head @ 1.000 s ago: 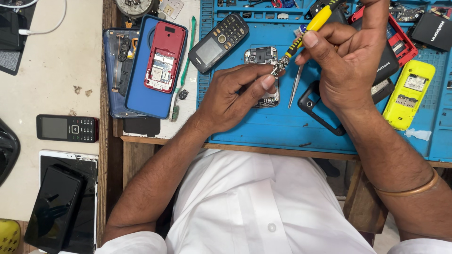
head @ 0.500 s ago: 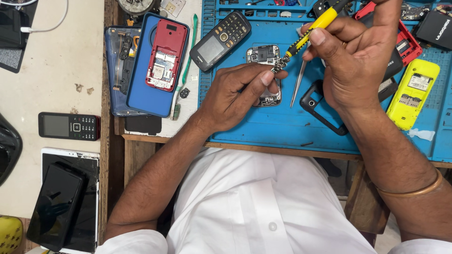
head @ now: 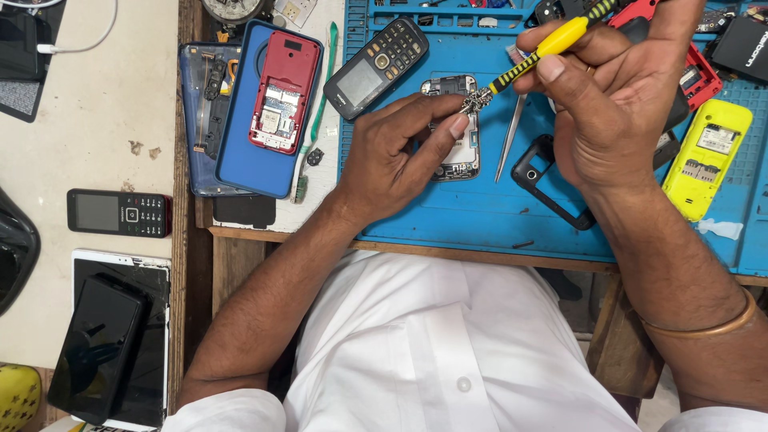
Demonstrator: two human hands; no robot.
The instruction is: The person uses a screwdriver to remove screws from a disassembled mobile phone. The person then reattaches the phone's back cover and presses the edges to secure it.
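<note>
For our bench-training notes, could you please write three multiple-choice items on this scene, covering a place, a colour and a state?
1. Where does the silver metal tweezers lie?
A. on the blue work mat
B. on the white tabletop
C. inside the blue phone case

2. What colour is the screwdriver's handle in the right hand?
A. green
B. yellow with black
C. white

3. In what state is the small bar phone with a bare circuit board under the left hand?
A. sealed in a box
B. opened, its board exposed
C. fully cased, screen lit

Answers: 1 A, the tweezers rest on the mat between the hands; 2 B, the grip is yellow with a black-striped shaft; 3 B, bare metal parts show.
</note>
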